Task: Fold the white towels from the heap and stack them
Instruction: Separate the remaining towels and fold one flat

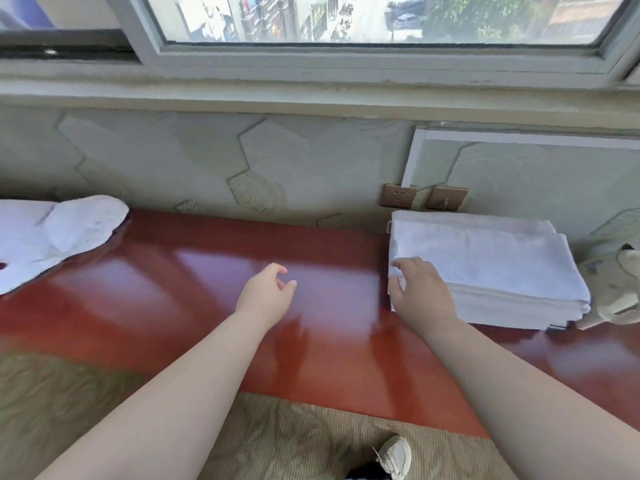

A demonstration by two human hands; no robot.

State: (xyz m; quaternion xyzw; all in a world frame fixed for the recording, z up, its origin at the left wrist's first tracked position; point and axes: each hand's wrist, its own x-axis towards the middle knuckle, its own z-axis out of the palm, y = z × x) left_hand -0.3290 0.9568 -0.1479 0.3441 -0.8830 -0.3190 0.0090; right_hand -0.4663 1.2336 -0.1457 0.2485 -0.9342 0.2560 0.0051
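At the right end of the red table (173,289), close to the wall: stack of folded white towels (502,299), edges mostly in line, with the top towel (478,251) a little narrower than the layers under it. At the left end of the same table: heap of unfolded white towels (52,233), crumpled, partly cut by the picture edge. Well apart from each other, with glossy wood between.

Right hand (420,292) at the near left corner of the stack, fingers bent over the top towel, thumb down against the side layers; real grip or only rest, impossible to tell. Left hand (266,292) over the middle of the table, fingers loosely curled, thumb and forefinger a little apart, holding nothing.

At the table's far right, just beside the stack: pale soft toy (616,289). On the wall above the table's back edge, behind the stack: two bronze-coloured plates, a socket (398,195) and a switch (446,198); marks on them too blurred to read. Below the table's near edge: ribbed carpet (294,438) and one white shoe (394,457).
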